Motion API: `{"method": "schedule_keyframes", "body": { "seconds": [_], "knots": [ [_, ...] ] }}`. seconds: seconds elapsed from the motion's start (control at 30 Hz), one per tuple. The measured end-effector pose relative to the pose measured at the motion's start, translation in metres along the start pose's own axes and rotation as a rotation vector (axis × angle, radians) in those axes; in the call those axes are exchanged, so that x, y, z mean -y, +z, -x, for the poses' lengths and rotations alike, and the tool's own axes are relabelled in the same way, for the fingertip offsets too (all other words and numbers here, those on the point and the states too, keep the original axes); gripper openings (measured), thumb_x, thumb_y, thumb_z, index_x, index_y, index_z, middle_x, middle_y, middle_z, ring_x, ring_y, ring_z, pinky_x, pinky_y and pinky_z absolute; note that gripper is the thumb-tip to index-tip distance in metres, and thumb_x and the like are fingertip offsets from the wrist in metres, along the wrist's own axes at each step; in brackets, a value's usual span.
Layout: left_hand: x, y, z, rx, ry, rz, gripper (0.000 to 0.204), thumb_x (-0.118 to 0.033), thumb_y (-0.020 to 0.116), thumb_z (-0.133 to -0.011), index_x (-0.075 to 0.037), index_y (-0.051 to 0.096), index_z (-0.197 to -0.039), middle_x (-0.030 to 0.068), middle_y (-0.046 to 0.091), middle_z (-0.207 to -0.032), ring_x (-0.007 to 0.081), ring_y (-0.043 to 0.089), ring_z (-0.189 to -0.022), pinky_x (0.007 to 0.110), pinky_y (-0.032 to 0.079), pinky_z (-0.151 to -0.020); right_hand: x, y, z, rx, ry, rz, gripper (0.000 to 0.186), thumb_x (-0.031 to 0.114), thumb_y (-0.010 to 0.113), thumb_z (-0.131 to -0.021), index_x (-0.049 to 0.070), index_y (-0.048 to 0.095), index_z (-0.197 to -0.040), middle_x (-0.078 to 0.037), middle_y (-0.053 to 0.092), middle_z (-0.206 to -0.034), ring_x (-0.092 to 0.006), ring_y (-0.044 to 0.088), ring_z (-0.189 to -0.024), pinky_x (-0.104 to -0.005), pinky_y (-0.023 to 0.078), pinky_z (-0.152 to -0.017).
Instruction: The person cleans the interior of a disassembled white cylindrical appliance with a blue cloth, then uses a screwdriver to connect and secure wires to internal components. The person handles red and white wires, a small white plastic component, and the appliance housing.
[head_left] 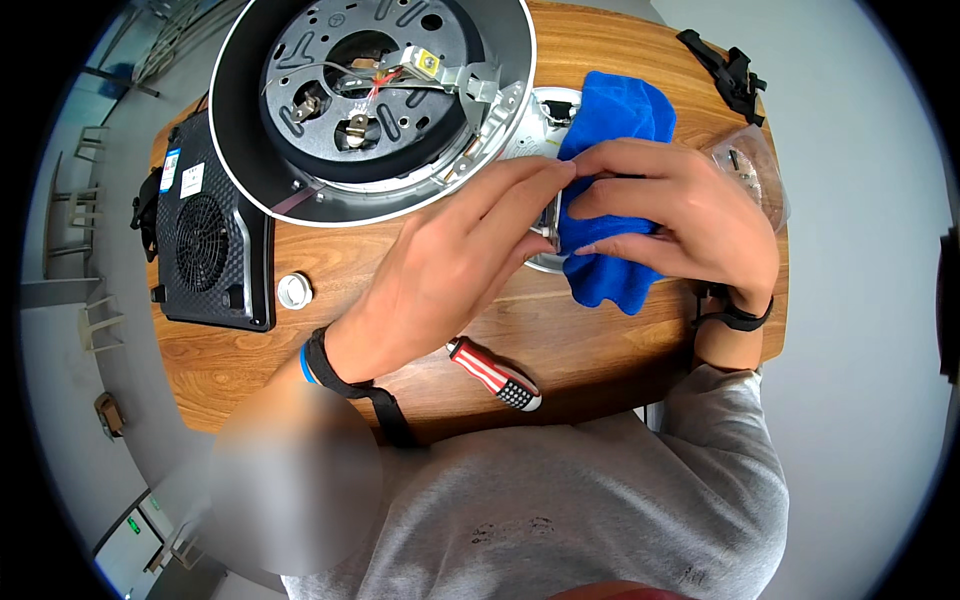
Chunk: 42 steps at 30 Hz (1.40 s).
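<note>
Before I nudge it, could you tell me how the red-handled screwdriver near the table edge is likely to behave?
The screwdriver has a rounded handle and lies flat on the smooth wooden table, so it would probably roll. It looks stiff and light. It sits close to the near edge, so it could fall.

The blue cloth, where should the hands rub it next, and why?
Probably slide the blue cloth a little further along the round metal part. The right hand presses the cloth on it, the left hand steadies its edge, and most of it lies covered.
</note>
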<state>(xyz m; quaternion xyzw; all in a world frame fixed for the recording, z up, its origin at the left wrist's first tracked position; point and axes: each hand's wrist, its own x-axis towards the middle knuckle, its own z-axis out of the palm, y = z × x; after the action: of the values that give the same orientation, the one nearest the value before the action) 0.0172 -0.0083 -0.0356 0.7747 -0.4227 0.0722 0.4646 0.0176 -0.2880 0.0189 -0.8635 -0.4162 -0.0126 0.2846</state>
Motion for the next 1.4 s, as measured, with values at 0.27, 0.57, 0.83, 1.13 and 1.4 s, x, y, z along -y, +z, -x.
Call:
{"method": "schedule_keyframes", "body": {
  "seconds": [0.27, 0.57, 0.83, 1.13, 1.4],
  "knots": [
    [-0.001, -0.003, 0.003, 0.093, -0.070, -0.016, 0.066, -0.005, 0.090, -0.095, -0.003, 0.068, -0.158, 0.0206, 0.073, -0.144, 0.0346, 0.079, -0.114, 0.044, 0.067, -0.092, 0.004, -0.006, -0.002, 0.050, -0.001, -0.057, 0.029, 0.022, 0.091, -0.091, 0.006, 0.081, -0.113, -0.011, 0.077, -0.114, -0.0381, 0.077, -0.101, -0.0478, 0.063, -0.084],
    [-0.002, -0.001, 0.003, 0.045, -0.091, 0.056, 0.068, 0.003, 0.088, -0.095, -0.003, 0.066, -0.159, 0.0197, 0.074, -0.144, 0.0336, 0.079, -0.115, 0.042, 0.068, -0.095, 0.002, -0.004, -0.003, -0.090, 0.145, 0.130, 0.034, 0.025, 0.090, -0.093, 0.006, 0.078, -0.120, -0.011, 0.076, -0.116, -0.0403, 0.076, -0.105, -0.0496, 0.062, -0.089],
    [0.000, -0.002, 0.000, 0.045, -0.042, -0.001, 0.067, 0.005, 0.086, -0.096, -0.002, 0.066, -0.159, 0.0205, 0.074, -0.145, 0.0332, 0.079, -0.114, 0.042, 0.068, -0.097, -0.002, -0.002, -0.003, 0.002, 0.019, 0.061, 0.033, 0.026, 0.088, -0.093, 0.007, 0.077, -0.118, -0.011, 0.075, -0.117, -0.0402, 0.075, -0.108, -0.0499, 0.062, -0.090],
    [-0.001, -0.001, 0.004, 0.076, -0.101, 0.026, 0.069, -0.006, 0.088, -0.097, 0.000, 0.064, -0.161, 0.0236, 0.076, -0.138, 0.0397, 0.078, -0.117, 0.046, 0.065, -0.098, 0.009, -0.007, -0.002, -0.011, 0.049, 0.070, 0.033, 0.022, 0.090, -0.089, 0.009, 0.079, -0.117, -0.009, 0.075, -0.115, -0.0384, 0.076, -0.105, -0.0491, 0.062, -0.086],
    [-0.001, -0.002, 0.005, 0.118, -0.081, -0.033, 0.065, -0.004, 0.086, -0.099, -0.001, 0.064, -0.160, 0.0242, 0.073, -0.143, 0.0452, 0.076, -0.121, 0.049, 0.063, -0.101, 0.014, -0.005, -0.002, -0.004, 0.008, -0.008, 0.032, 0.022, 0.091, -0.089, 0.010, 0.079, -0.116, -0.010, 0.074, -0.113, -0.0394, 0.076, -0.101, -0.0493, 0.061, -0.083]
  ]
}}
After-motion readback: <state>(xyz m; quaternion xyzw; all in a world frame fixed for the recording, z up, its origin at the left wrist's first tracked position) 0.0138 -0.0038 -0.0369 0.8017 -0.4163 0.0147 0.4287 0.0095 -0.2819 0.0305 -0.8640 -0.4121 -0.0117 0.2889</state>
